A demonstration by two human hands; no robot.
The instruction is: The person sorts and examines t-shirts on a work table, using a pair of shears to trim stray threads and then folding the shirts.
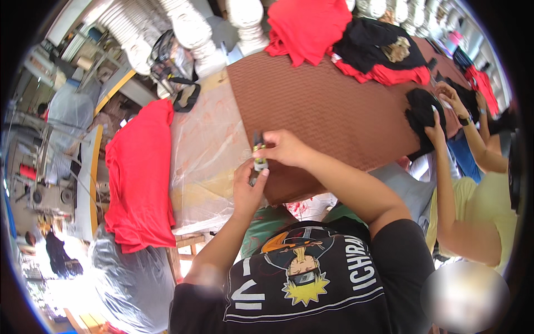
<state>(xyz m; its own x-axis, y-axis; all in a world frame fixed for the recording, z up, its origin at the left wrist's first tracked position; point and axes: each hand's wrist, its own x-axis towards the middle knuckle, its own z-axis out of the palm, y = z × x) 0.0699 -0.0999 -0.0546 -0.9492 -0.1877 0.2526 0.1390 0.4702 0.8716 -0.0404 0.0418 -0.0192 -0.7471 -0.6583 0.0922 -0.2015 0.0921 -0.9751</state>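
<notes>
Two hands, mine, meet at the near edge of the brown textured mat [328, 106] on the worktop: my right hand [286, 149] pinches the top of a small dark tool [259, 156] with a yellow-green band, fingers closed around it, while my left hand [246, 189] cups its lower end from below. One red garment [139, 172] hangs over the worktop's left edge. A co-worker's hands [445, 111] hold black cloth [423, 114] at the right edge.

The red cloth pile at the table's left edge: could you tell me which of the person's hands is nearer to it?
Left. The left hand is nearer the red cloth pile, just to its right. The right hand lies farther right, over the brown mat. Both hold a small dark tool.
</notes>
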